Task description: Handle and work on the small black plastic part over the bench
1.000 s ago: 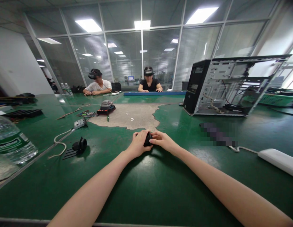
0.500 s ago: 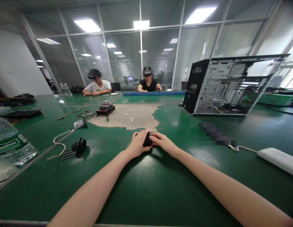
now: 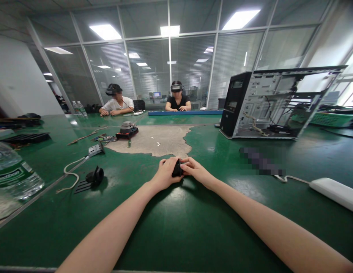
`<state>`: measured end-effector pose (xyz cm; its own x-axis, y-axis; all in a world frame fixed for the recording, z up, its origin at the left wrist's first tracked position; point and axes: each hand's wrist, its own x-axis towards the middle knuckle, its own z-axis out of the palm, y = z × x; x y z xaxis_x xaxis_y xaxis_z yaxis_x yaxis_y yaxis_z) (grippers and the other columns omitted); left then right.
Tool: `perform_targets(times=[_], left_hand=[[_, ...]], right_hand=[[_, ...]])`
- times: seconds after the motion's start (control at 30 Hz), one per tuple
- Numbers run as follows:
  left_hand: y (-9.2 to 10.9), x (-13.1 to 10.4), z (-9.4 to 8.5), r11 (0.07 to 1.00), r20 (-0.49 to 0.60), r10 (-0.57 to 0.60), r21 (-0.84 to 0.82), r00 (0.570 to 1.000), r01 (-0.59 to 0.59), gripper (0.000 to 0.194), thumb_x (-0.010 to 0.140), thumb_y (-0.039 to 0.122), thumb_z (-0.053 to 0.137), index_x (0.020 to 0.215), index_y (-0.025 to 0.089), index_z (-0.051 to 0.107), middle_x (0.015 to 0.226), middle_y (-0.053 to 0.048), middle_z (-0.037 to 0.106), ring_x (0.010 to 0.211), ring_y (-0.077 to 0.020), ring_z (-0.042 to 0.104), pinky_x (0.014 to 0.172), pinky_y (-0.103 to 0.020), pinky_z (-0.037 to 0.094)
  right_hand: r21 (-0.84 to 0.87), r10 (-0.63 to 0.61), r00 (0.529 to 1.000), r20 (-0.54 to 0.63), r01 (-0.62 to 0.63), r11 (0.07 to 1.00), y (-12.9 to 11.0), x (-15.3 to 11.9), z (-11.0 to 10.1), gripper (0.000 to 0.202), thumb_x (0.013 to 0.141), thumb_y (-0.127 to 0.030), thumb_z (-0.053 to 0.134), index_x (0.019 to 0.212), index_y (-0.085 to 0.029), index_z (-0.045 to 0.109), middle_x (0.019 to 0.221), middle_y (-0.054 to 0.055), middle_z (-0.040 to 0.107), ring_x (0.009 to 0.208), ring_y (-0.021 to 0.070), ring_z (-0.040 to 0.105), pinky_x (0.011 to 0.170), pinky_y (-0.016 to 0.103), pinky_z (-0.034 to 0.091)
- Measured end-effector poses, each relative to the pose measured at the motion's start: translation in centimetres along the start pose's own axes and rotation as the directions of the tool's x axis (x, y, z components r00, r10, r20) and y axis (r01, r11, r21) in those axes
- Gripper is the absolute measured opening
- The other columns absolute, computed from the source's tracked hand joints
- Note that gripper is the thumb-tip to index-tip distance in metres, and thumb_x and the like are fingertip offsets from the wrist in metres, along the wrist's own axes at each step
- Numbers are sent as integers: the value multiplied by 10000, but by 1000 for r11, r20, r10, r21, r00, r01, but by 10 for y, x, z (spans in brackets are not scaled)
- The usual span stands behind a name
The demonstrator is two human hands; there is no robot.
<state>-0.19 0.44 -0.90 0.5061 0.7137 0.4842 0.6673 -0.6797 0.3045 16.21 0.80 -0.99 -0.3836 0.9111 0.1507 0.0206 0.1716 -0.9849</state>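
Observation:
A small black part (image 3: 177,169) is held between my two hands over the green table (image 3: 176,227). My left hand (image 3: 166,173) wraps round it from the left, its thumb along the near side. From the right, the closed fingers of my right hand (image 3: 194,169) grip the part's right side. Much of the part is hidden by my fingers. To the left lies another black part with long prongs (image 3: 94,176), near a metal bracket (image 3: 96,149) and a pale cord (image 3: 71,172).
An open computer case (image 3: 236,106) stands at the right, with a white power strip (image 3: 336,193) nearer. A water bottle (image 3: 17,170) is at the left edge. Beyond the bare patch (image 3: 167,138) and a heatsink fan (image 3: 127,129), two people sit across the table.
My hands stay in nearly the same place on the black part. Across the table, the person in black has lowered a raised hand to the table.

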Motion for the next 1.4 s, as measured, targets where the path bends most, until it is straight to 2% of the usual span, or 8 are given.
perform_targets(times=[0.17, 0.33, 0.5, 0.7, 0.93, 1.1, 1.23, 1.4], left_hand=[[1, 0, -1, 1000, -5, 8, -10, 1000, -8, 567, 648, 273, 603, 1135, 233, 316, 1127, -47, 470, 1066, -206, 423, 901, -364, 242], [1, 1, -1, 1000, -11, 6, -7, 1000, -6, 541, 657, 293, 595, 1124, 240, 327, 1104, -42, 481, 1041, -205, 438, 899, -369, 245], [0, 1, 1, 1000, -23, 14, 2, 1000, -14, 566, 644, 281, 607, 1128, 235, 319, 1116, -45, 477, 1046, -206, 435, 890, -362, 250], [1, 0, 0, 1000, -18, 11, 2, 1000, -11, 561, 646, 273, 602, 1130, 233, 320, 1114, -47, 479, 1050, -208, 434, 893, -363, 244], [3, 0, -2, 1000, -11, 7, 2, 1000, -7, 546, 647, 271, 597, 1119, 238, 325, 1104, -42, 480, 1043, -208, 437, 896, -365, 239], [3, 1, -2, 1000, -4, 2, -4, 1000, -2, 554, 649, 269, 598, 1125, 237, 318, 1108, -45, 477, 1049, -211, 434, 898, -371, 241], [3, 0, -2, 1000, 2, -4, -6, 1000, 4, 559, 649, 266, 598, 1132, 236, 318, 1130, -53, 470, 1067, -217, 427, 903, -377, 243], [2, 0, -1, 1000, -10, 4, 2, 1000, -4, 555, 645, 265, 603, 1125, 230, 327, 1131, -51, 473, 1065, -211, 428, 902, -371, 247]], right_hand=[[5, 8, 1000, 22, -8, 1000, -2, -1, -2, 247, 712, -354, 576, 883, -186, 517, 847, 14, 569, 765, 124, 544, 698, 280, 448], [32, -22, 997, 69, 20, 999, -7, -5, -4, 317, 663, -303, 640, 918, -213, 474, 831, -3, 579, 776, 135, 556, 712, 302, 450], [21, -3, 1000, 10, 3, 1000, -8, -5, 0, 254, 720, -378, 566, 884, -204, 481, 801, 2, 579, 739, 122, 554, 702, 294, 448], [8, 22, 1000, -13, -21, 1000, -3, -1, 0, 287, 705, -369, 579, 915, -190, 500, 830, 12, 562, 738, 118, 543, 688, 278, 446], [15, -24, 998, 65, 23, 1000, -7, -4, -5, 326, 658, -315, 642, 918, -199, 484, 815, -5, 571, 756, 125, 547, 717, 296, 440], [18, -11, 1000, 18, 11, 1000, -9, -6, -1, 282, 696, -387, 591, 882, -200, 491, 771, -7, 582, 726, 121, 549, 707, 293, 440], [8, -1, 1000, -11, 1, 1000, -2, -2, -1, 328, 690, -380, 599, 943, -197, 499, 809, 11, 585, 739, 125, 553, 714, 297, 446], [6, 2, 999, 46, -3, 1000, -4, -4, -5, 351, 656, -311, 643, 951, -194, 496, 842, 13, 575, 778, 134, 550, 743, 309, 436]])
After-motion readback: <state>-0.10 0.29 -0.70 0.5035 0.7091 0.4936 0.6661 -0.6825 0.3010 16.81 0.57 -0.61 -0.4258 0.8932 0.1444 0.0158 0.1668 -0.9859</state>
